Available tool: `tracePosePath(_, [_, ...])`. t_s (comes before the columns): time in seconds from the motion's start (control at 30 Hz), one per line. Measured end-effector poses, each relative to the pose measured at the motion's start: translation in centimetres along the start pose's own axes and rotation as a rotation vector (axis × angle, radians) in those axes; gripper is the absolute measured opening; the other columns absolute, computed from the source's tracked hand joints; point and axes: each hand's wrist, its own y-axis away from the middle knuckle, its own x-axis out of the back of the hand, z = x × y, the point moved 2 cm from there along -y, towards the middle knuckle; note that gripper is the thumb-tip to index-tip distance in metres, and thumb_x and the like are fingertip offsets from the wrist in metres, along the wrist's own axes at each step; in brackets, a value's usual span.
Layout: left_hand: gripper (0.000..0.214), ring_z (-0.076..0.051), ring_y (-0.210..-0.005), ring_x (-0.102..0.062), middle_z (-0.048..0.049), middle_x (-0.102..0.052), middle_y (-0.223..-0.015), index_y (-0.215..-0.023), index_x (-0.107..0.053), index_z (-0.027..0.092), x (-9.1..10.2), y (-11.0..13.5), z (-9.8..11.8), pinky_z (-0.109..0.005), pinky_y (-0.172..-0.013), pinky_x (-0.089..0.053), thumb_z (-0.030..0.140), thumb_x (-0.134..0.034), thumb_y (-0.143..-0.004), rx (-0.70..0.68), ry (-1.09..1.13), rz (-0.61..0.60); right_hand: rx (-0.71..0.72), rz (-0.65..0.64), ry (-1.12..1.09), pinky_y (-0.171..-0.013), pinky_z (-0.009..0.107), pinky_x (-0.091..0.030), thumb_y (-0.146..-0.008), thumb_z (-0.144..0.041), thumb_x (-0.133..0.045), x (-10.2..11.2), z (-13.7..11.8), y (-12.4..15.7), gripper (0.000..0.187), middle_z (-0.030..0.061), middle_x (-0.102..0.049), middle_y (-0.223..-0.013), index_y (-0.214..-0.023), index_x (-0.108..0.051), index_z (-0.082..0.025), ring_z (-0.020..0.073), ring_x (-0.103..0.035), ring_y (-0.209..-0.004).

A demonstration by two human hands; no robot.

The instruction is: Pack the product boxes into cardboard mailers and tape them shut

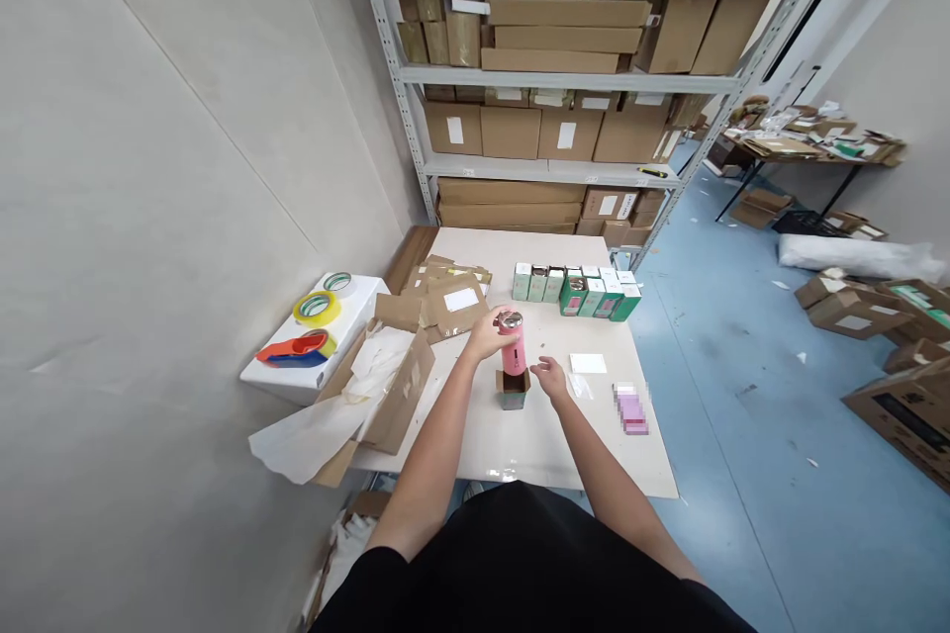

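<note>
My left hand [486, 334] is closed around the upper part of a pink insulated bottle [514, 356] with a shiny metal lid. Upright, the bottle stands over the mouth of a small green box [513, 400], its flaps folded outward. I cannot tell whether the bottle's base is inside the box. To the right of the bottle and apart from it, my right hand [550, 378] is open, fingers slightly curled and holding nothing. A white card [587, 364] and a small clear wrapper [580, 386] lie just beyond that hand.
Green-and-white boxes [594, 292] stand in rows at the table's back. Left are flattened cardboard [454, 305], an open carton [401, 406] with white paper, tape rolls [316, 309] and a tape dispenser [298, 349]. A pink phone-like item [630, 410] lies right; shelving [549, 79] rises behind.
</note>
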Motion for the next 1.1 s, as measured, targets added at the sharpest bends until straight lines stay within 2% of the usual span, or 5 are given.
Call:
tracePosePath(0.13, [0.064, -0.022, -0.109, -0.065, -0.0063, -0.069, -0.128, -0.128, -0.065, 0.022, -2.1, 1.7, -4.4, -0.039, -0.099, -0.054, 0.02, -0.08, -0.065, 0.081, 0.054, 0.025, -0.062, 0.052, 0.109, -0.079, 0.032, -0.052, -0.073, -0.045, -0.068, -2.4, 3.6, -0.1, 0.027, 0.0077, -0.077, -0.09, -0.082, -0.071, -0.02, 0.0248, -0.072, -0.088])
tracePosePath(0.33, [0.063, -0.022, -0.111, -0.065, -0.0057, -0.068, -0.13, -0.129, -0.064, 0.023, -4.8, 4.2, -8.8, -0.037, -0.103, -0.051, 0.015, -0.075, -0.068, 0.087, 0.005, -0.023, -0.079, 0.104, 0.169, -0.063, 0.028, -0.046, -0.079, -0.049, -0.06, -4.5, 5.2, -0.2, 0.035, 0.0074, -0.072, -0.069, -0.056, -0.056, -0.023, 0.023, -0.069, -0.071])
tracePosePath(0.63, [0.059, -0.034, -0.148, -0.038, -0.011, -0.054, -0.152, -0.129, -0.069, 0.024, -6.7, 6.9, -15.1, -0.047, -0.122, -0.03, 0.03, -0.08, -0.072, 0.134, -0.231, -0.07, -0.047, 0.122, 0.176, -0.061, 0.027, -0.044, -0.082, -0.058, -0.056, -5.1, 5.6, -0.5, 0.041, 0.0078, -0.072, -0.068, -0.059, -0.054, -0.024, 0.0226, -0.068, -0.072])
tracePosePath(0.8, [0.043, -0.028, -0.131, -0.058, -0.0131, -0.066, -0.137, -0.133, -0.064, 0.021, -5.5, 7.6, -19.2, -0.046, -0.114, -0.04, 0.035, -0.057, -0.093, 0.494, -0.014, 0.195, -0.054, 0.138, 0.145, -0.063, 0.027, -0.047, -0.082, -0.061, -0.053, -5.2, 5.8, -0.1, 0.041, 0.0066, -0.071, -0.07, -0.062, -0.052, -0.024, 0.0222, -0.068, -0.073])
tracePosePath(1.1, [0.064, -0.027, -0.11, -0.069, -0.0129, -0.069, -0.13, -0.135, -0.061, 0.021, -7.6, 6.8, -20.9, -0.04, -0.098, -0.052, 0.03, -0.08, -0.074, 0.516, 0.126, 0.005, 0.116, -0.084, 0.012, -0.088, 0.039, -0.056, -0.073, -0.05, -0.067, -5.9, 6.1, 1.5, 0.039, 0.0012, -0.075, -0.107, -0.104, -0.066, -0.027, 0.0224, -0.072, -0.099])
